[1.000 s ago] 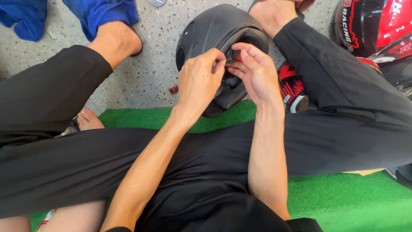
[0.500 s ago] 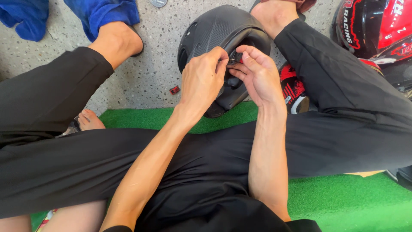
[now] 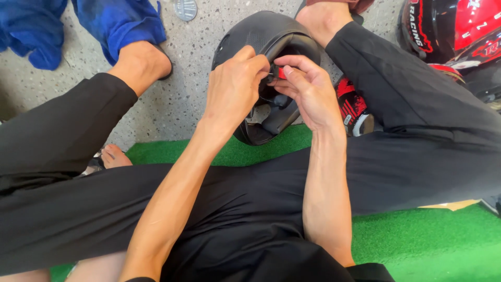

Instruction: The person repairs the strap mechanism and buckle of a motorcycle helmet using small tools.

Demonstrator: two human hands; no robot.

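A seated person's left hand (image 3: 233, 86) and right hand (image 3: 308, 91) are pinching what looks like a small red strap clip (image 3: 282, 73) inside a black helmet (image 3: 261, 39) lying on the speckled floor (image 3: 182, 62) between their legs.

Red-and-black helmet (image 3: 454, 36) sat at top right corner of speckled floor (image 3: 182, 94), carrying white lettering decal on black side panel and white marks on red top. Small white label (image 3: 347, 119) showed on red-and-black item beside right knee, near green mat's back edge. No packages, signs or screens seen.
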